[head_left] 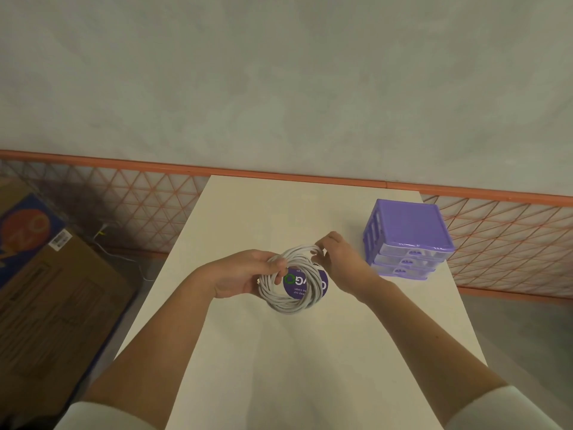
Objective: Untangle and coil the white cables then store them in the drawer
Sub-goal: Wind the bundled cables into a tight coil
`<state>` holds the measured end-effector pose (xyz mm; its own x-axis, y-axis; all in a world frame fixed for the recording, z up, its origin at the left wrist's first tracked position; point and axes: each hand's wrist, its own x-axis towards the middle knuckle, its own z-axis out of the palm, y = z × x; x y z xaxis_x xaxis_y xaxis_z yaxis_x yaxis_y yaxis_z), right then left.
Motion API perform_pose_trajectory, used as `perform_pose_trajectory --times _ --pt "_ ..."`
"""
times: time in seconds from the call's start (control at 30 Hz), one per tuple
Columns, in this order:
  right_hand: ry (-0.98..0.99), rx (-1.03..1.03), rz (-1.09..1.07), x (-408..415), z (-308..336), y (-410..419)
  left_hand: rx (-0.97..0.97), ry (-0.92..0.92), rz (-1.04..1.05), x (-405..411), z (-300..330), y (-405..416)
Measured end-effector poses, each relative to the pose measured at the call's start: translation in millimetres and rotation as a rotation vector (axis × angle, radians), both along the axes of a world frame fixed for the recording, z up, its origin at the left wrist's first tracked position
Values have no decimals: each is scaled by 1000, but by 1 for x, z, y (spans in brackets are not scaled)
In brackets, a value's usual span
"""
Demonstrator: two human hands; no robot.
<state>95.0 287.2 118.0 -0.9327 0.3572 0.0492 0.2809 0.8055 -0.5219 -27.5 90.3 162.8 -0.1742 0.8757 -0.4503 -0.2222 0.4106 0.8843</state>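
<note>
White cables (pixel 291 280), wound into a thick multi-turn ring, sit at the centre of the frame, held just above the counter (pixel 279 367) over a round purple sticker (pixel 299 283) that shows through the ring's middle. The likeliest failure from here, as I judge it, is the coil springing apart: nothing visible binds the turns, so if either grip loosens while the ring is carried toward the purple drawer unit (pixel 406 240) at the right of the frame, the outer loops could slide off and tangle again. A second risk is at the drawers themselves, which all look closed; one hand must let go to pull one out, leaving the whole ring to a single grip. The ring may also be too wide for a shallow drawer and need squeezing, which could kink it. The left hand (pixel 245 274) is clenched around the ring's left side, thumb through the opening. The right hand (pixel 335 256) pinches the strands at the ring's upper right edge, apparently tucking an end, though the tip itself is hidden.
</note>
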Motion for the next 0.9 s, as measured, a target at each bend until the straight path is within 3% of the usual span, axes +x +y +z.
perform_pose_trajectory --times 0.23,0.57,0.9 --pt "-181 -397 -55 4 3 7 20 -39 51 -3 -10 -5" --pt "-27 -1180 -46 10 10 10 73 -79 29 -2 2 -5" --pt "5 -1613 -97 12 3 -15 108 -106 70 6 11 7"
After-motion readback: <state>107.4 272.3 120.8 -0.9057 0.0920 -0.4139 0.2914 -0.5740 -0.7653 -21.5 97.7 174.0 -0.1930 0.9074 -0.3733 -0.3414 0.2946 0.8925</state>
